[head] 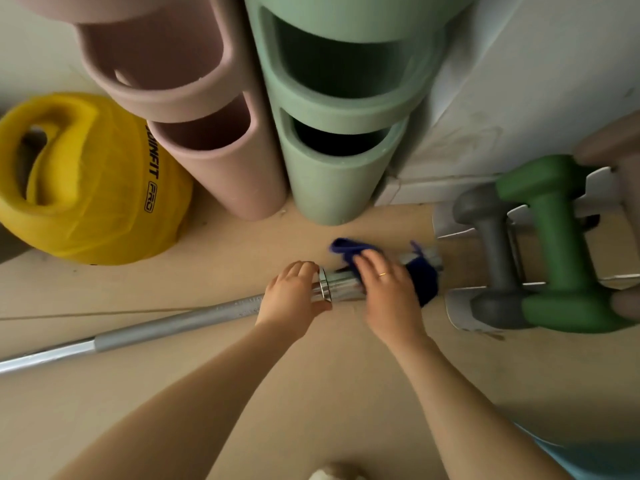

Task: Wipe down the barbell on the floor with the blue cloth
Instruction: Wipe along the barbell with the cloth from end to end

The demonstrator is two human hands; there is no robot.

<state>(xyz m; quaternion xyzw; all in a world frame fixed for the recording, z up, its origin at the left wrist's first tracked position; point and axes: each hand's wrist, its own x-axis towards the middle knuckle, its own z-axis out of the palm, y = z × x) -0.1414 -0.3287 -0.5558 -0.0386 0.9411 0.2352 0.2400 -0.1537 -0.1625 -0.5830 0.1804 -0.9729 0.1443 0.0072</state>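
While left hand (292, 294) grips barbell (173, 327), right hand (388, 289) presses blue cloth (424, 278).

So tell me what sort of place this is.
Probably a home gym or a workout corner. A barbell lies on the floor, green and grey dumbbells sit on a rack, and a yellow weighted ball with handle cutouts rests by the wall.

Silver barbell (166, 327) lies flat on the tan floor (242, 393), running from the left edge up and right to its chromed collar and sleeve, the sleeve wrapped in a crumpled, motion-blurred dark blue cloth (422, 278).
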